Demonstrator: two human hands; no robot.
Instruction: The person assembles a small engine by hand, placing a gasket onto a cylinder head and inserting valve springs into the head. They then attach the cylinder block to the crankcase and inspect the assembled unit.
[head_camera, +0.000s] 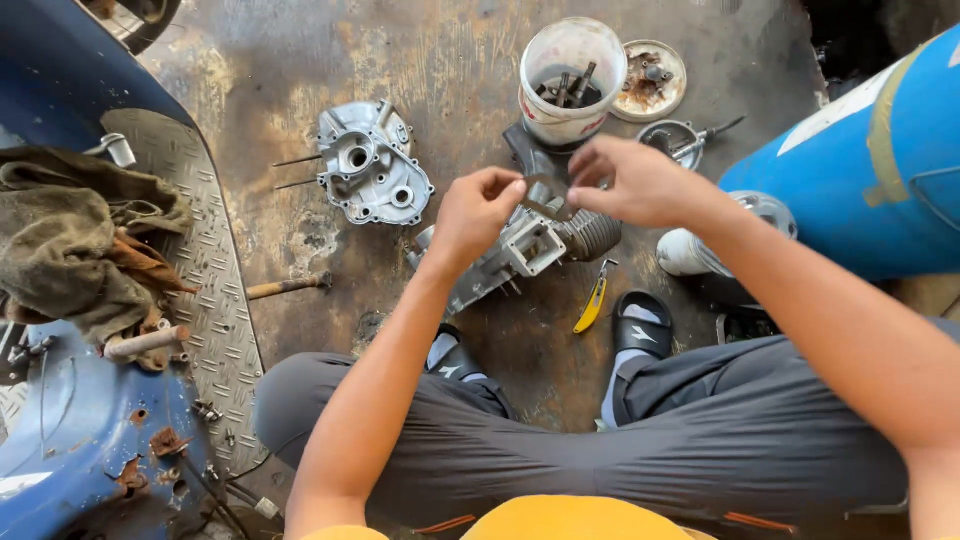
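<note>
My left hand (478, 212) and my right hand (632, 182) meet in front of me, both pinching a thin grey gasket (547, 198) by its edges. Directly below the gasket lies a silver engine block (530, 245) with a finned cylinder on the stained floor. A separate silver crankcase half (372, 166) with protruding studs lies to the left of my left hand. I am squatting, with both feet in black sandals near the engine.
A white plastic tub (572, 70) holds bolts, next to a round lid (652, 80) with small parts. A yellow utility knife (592, 302) and a hammer (288, 287) lie on the floor. A blue scooter footboard with dirty rags (70, 240) is left; a blue drum (870, 170) right.
</note>
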